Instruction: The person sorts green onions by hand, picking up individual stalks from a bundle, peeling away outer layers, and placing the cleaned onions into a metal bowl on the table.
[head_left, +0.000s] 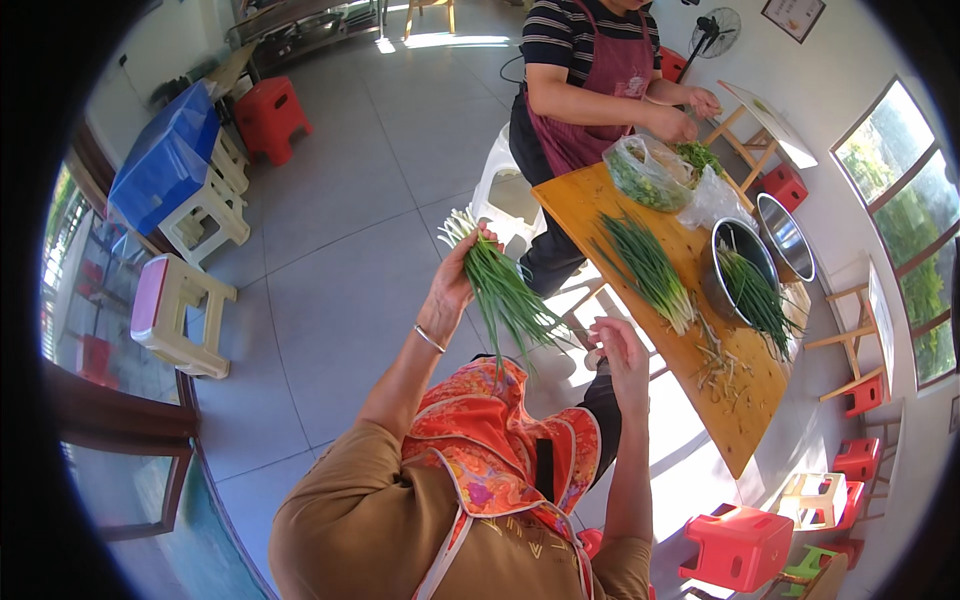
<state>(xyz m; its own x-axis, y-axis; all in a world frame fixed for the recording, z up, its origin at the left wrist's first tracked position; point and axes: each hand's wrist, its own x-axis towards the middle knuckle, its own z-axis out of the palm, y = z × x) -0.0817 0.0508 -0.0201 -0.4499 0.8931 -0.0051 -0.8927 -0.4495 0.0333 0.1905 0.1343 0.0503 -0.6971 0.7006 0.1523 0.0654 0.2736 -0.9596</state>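
My left hand (459, 262) is closed around a bunch of green onions (506, 289) near its white root ends, and the green leaves hang down over my lap. By the leaf tips is my right hand (619, 341), its fingertips pinched on a thin strand of leaf. On the wooden table (600, 196) to the right lies another bunch of green onions (646, 262). More green onions (750, 289) stand in a steel bowl (716, 281), their leaves over its rim. Root trimmings (724, 367) are scattered near the table's near corner.
Across the table, a co-worker in a dark red apron (592, 90) handles leafy herbs (697, 156) beside a plastic bag of greens (645, 176). A second steel bowl (785, 238) tilts at the far edge. Red stools (739, 547) and a white stool (502, 180) stand around.
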